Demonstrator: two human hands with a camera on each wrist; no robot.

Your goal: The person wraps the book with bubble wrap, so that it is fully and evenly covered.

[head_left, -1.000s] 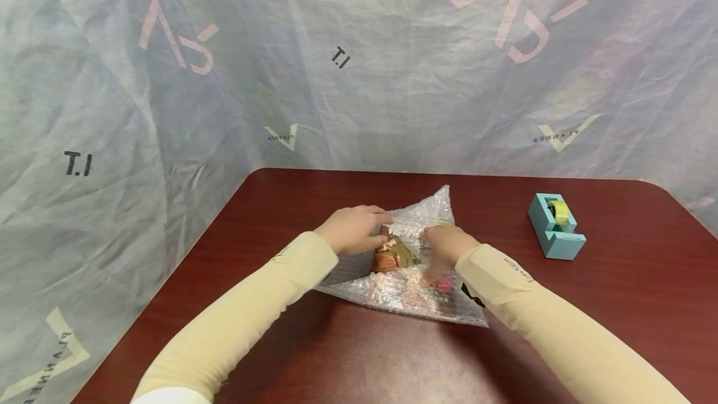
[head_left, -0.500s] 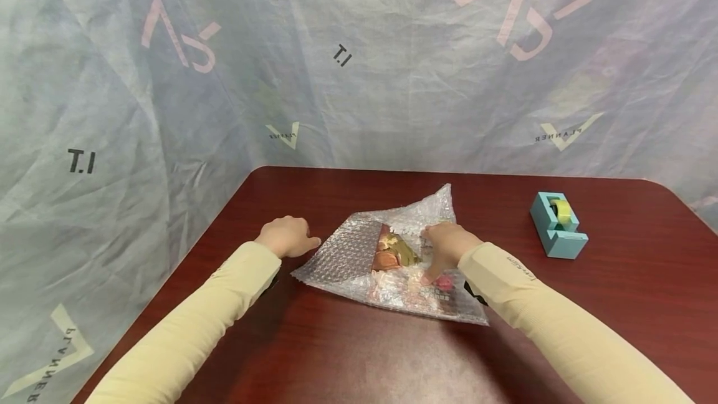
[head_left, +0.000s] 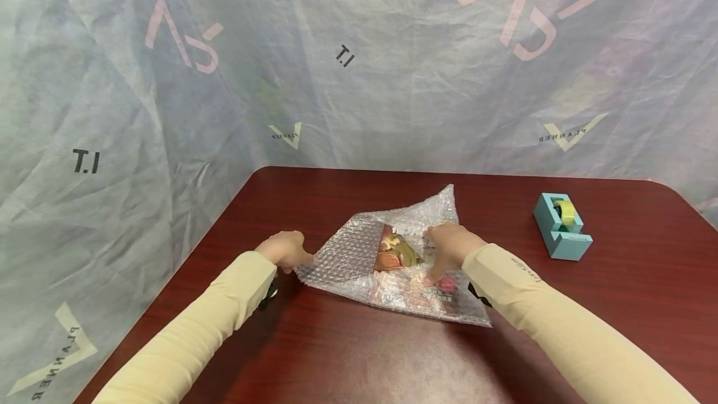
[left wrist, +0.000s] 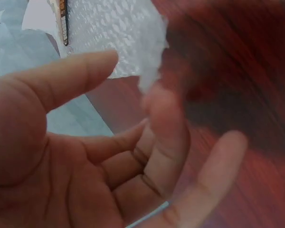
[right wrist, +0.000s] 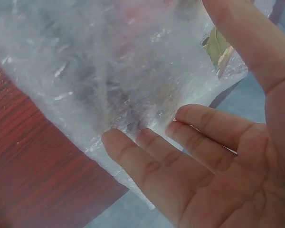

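A sheet of bubble wrap (head_left: pixel 346 253) lies on the table, its right part folded over a flat, book-like printed item (head_left: pixel 395 253). The item's brown and olive picture shows bare in the middle; the rest is seen blurred through the plastic. At the sheet's left corner is my left hand (head_left: pixel 285 250); in the left wrist view its thumb stands apart from the bent fingers, one fingertip right at the wrap's edge. My right hand (head_left: pixel 450 245) rests on the folded-over layer with fingers spread and straight, as the right wrist view shows too.
A light blue tape dispenser (head_left: pixel 563 229) with a yellow roll stands on the right of the dark red table (head_left: pixel 359 354). Grey printed fabric (head_left: pixel 392 80) hangs behind the table and along its left side.
My left hand has left the picture area of the printed item and moved left to the wrap's left corner, dropping slightly lately. The right hand has stayed on the wrap.
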